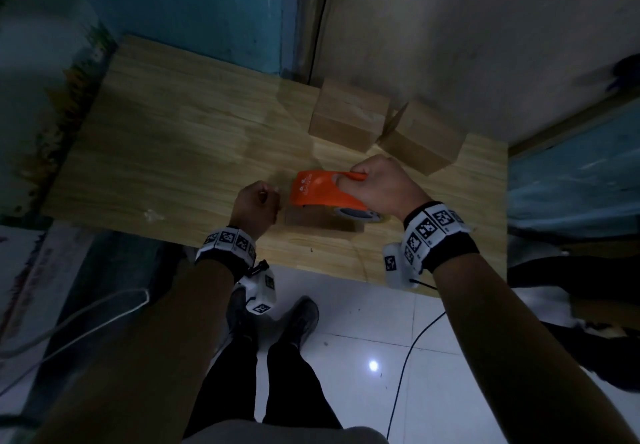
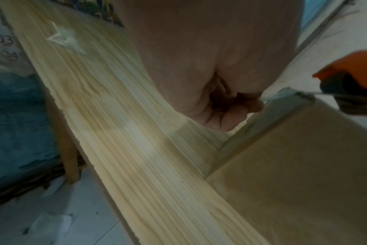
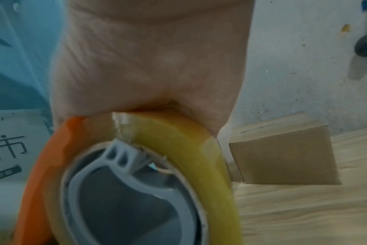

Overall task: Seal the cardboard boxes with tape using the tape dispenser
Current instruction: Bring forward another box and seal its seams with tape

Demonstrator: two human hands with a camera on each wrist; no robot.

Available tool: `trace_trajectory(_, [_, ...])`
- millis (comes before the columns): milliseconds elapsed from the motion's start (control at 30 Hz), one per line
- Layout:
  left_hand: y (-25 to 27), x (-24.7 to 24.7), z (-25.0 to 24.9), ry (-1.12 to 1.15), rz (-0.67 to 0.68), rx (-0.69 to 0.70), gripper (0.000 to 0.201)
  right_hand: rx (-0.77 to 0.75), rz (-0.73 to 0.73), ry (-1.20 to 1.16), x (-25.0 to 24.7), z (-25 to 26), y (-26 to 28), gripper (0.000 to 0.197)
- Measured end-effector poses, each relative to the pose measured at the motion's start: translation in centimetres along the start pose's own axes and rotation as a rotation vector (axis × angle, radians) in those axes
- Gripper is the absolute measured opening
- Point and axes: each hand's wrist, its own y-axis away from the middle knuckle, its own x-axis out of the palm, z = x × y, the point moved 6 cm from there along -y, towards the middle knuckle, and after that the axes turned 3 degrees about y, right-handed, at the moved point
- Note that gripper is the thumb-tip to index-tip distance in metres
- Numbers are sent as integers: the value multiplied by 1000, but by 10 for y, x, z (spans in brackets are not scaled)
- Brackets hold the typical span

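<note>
Head view: a small cardboard box [image 1: 320,222] is seen on the wooden surface [image 1: 166,152] near its front edge. An orange tape dispenser [image 1: 323,191] is held over the top of this box by the right hand [image 1: 379,185], whose fingers are wrapped round the dispenser body. The left hand [image 1: 258,208] is placed just beside the box's left end, its fingers curled; whether the tape end is pinched cannot be told. Two further cardboard boxes [image 1: 349,119] are noted at the back right, touching each other.

Left wrist view: the left hand's fingers [image 2: 230,119] are seen curled in, at the box's upper edge. The box [image 2: 304,174] fills the lower right; the dispenser [image 2: 354,73] shows at the right margin.

Right wrist view: the tape roll [image 3: 178,144] and grey hub [image 3: 126,190] are seen under the gripping palm, the picture being blurred. One box [image 3: 283,155] stands beyond on the surface.
</note>
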Motion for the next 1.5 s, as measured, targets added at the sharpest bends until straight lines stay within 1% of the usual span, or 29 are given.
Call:
trace_trajectory(200, [4,12,0,-24,27,-35,23,3,-4,-19,0,0,0,52])
trace_trajectory(333, [1,13,2,-94,91,-38,23,11,-9,-20,3,1,-1,53])
trace_trajectory(433, [5,16,-3,-171,63,-14,18,4,-6,-8,4,4,-4,55])
trace_trajectory(533, [7,18,-2,-216,31,-12,20,-2,-19,-19,4,3,-3,56])
trace_trajectory(600, [8,15,0,-191,26,-19,22,-3,-29,-37,4,1,-2,56])
trace_trajectory(733, [12,1,2,15,-17,-70,24,-7,-45,-56,4,-2,0,55])
trace_trajectory(800, [14,-6,-1,77,-38,-76,24,-8,-52,-61,3,-2,0,54])
trace_trajectory(900, [18,-12,-9,58,-57,-27,22,-10,-46,-52,4,-2,-1,54])
trace_trajectory(1033, [17,-16,-17,-135,-124,101,18,2,-51,-73,3,-7,0,54])
trace_trajectory(1100, [15,-19,-20,-217,-157,129,17,5,-53,-99,3,-8,0,53])
trace_trajectory(1200, [13,-14,-8,-218,-120,44,20,5,-55,-109,2,-9,0,52])
trace_trajectory(1267, [17,-6,3,-257,-93,6,21,11,-43,-101,3,-8,0,52])
trace_trajectory(1367, [18,5,12,-293,-74,-12,22,4,-46,-82,4,-6,-1,51])
trace_trajectory(1500, [18,11,11,-275,-63,-37,17,-4,-46,-74,6,-5,-2,52])
